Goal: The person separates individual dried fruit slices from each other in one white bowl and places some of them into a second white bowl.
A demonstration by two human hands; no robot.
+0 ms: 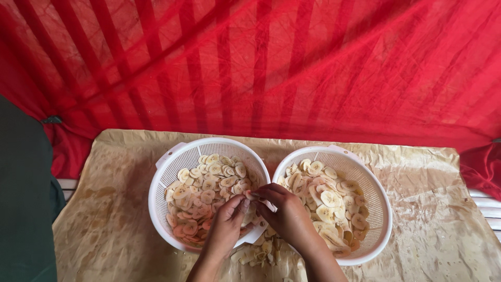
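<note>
At the far left edge hung a dark green cloth (23,203), and behind everything stretched a red fabric backdrop (292,68) crossed by darker stripes. A crinkled tan paper sheet (109,209), blotched with greasy marks, covered the table.

Two white perforated colanders stood on that sheet, side by side, with their rims almost touching. The left colander (159,190) held a heap of pale banana slices (206,190), some turned pinkish-brown toward the near side; there were too many to count.

Two hands met between the colanders. The left hand (227,222) reached in over the near rim of the left colander, its fingers (241,204) bent and pinched on a single slice (251,196). The right hand (287,211) came in from the other side, its fingers curled around the same slice, so both hands gripped it together above the gap where the two rims met. How much of the slice each hand held could not be told, since the fingertips covered most of it.

Below the hands, a small loose pile of slices (258,255) lay on the paper between the colanders, partly hidden by the wrists.

The right colander (383,209) held a second heap of slices (329,201), paler and yellower, with the right forearm crossing its near-left rim.
</note>
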